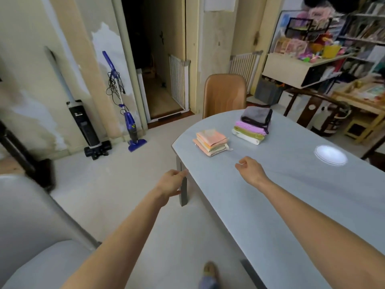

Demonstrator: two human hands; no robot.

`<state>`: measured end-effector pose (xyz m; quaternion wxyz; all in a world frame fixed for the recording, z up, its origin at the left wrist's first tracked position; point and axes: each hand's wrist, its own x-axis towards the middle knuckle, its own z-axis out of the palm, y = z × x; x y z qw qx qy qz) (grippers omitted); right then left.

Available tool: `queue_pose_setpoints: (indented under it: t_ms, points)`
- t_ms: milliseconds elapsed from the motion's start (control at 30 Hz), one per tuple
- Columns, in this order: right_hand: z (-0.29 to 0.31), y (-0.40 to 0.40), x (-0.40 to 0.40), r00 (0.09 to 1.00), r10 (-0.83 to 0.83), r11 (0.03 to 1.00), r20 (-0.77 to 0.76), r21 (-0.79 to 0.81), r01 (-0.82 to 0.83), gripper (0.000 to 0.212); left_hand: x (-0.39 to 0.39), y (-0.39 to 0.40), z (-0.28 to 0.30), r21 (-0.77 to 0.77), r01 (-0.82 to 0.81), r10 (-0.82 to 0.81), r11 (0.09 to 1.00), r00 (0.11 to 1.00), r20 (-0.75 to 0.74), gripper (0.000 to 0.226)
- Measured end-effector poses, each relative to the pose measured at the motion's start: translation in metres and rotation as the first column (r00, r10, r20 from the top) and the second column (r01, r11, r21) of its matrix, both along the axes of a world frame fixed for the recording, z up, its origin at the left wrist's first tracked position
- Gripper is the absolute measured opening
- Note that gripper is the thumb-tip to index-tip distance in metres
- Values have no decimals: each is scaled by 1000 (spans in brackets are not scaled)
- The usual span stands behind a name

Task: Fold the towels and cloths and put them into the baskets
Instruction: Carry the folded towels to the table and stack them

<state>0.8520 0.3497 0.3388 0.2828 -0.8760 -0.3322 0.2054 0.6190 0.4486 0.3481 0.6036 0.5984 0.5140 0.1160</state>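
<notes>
Two stacks of folded cloths lie on the grey table [291, 184]. The nearer stack of small pink and orange cloths [211, 142] sits by the table's left end. Behind it stands a taller stack of towels [253, 127], white and green at the bottom, pink in the middle, a grey one with dark trim on top. My left hand [170, 183] hangs off the table's left edge, fingers loosely extended, holding nothing. My right hand [250, 168] hovers over the tabletop short of the small stack, fingers loosely curled and empty. No basket is in view.
A brown chair [225, 94] stands at the table's far end. A grey chair [31, 226] is at my lower left. Two upright vacuums [129, 113] lean on the left wall. Shelves and a desk crowd the right. My foot [210, 272] shows below.
</notes>
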Motion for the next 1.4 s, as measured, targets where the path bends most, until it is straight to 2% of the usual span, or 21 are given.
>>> queue_pose_setpoints:
  t_ms: [133, 267, 400, 533, 633, 767, 833, 900, 967, 1033, 1100, 1200, 1300, 1367, 1400]
  points:
    - [-28, 93, 62, 1000, -9, 1000, -26, -26, 8, 41, 69, 69, -25, -111, -78, 79, 991, 997, 2, 40]
    - [-55, 190, 133, 994, -10, 996, -112, -88, 0, 53, 145, 146, -51, -226, -175, 181, 958, 983, 8, 65]
    - [-87, 272, 193, 973, -38, 981, -226, -194, -7, 71, 209, 214, -84, -327, -291, 306, 899, 952, -7, 76]
    - [-134, 314, 219, 918, -86, 955, -387, -294, -35, 90, 245, 247, -119, -430, -301, 314, 851, 948, -41, 82]
    - [-156, 334, 232, 899, -108, 948, -424, -317, -36, 91, 270, 266, -143, -480, -286, 300, 830, 953, -47, 84]
    - [-167, 341, 230, 734, -163, 973, -660, -232, 8, 65, 292, 279, -160, -479, -347, 359, 806, 931, -70, 81]
    - [-171, 336, 222, 693, -171, 971, -701, -240, -3, 63, 299, 284, -163, -478, -354, 360, 804, 929, -83, 85]
    - [-173, 329, 214, 611, -199, 973, -766, -230, 28, 69, 300, 291, -160, -490, -334, 327, 805, 939, -103, 87]
    - [-168, 320, 203, 493, -218, 976, -843, -191, 104, 66, 295, 297, -157, -480, -305, 290, 823, 951, -108, 75]
    - [-161, 310, 191, 414, -215, 969, -884, -142, 200, 54, 286, 302, -152, -460, -249, 236, 852, 968, -87, 71]
    - [-150, 296, 178, 383, -224, 942, -896, -98, 320, 45, 281, 305, -143, -412, -134, 126, 901, 991, -47, 70]
    - [-131, 273, 165, 351, -210, 887, -912, -27, 461, 47, 286, 303, -126, -382, 44, -51, 923, 999, -7, 76]
    - [-107, 230, 141, 338, -230, 753, -913, 53, 656, 40, 296, 285, -109, -405, 281, -284, 870, 957, 56, 97]
    - [-94, 199, 128, 342, -252, 640, -905, 109, 760, 40, 302, 262, -95, -473, 420, -399, 774, 905, 151, 72]
    - [-84, 176, 120, 359, -285, 572, -889, 142, 808, 49, 304, 243, -89, -521, 496, -467, 695, 862, 197, 58]
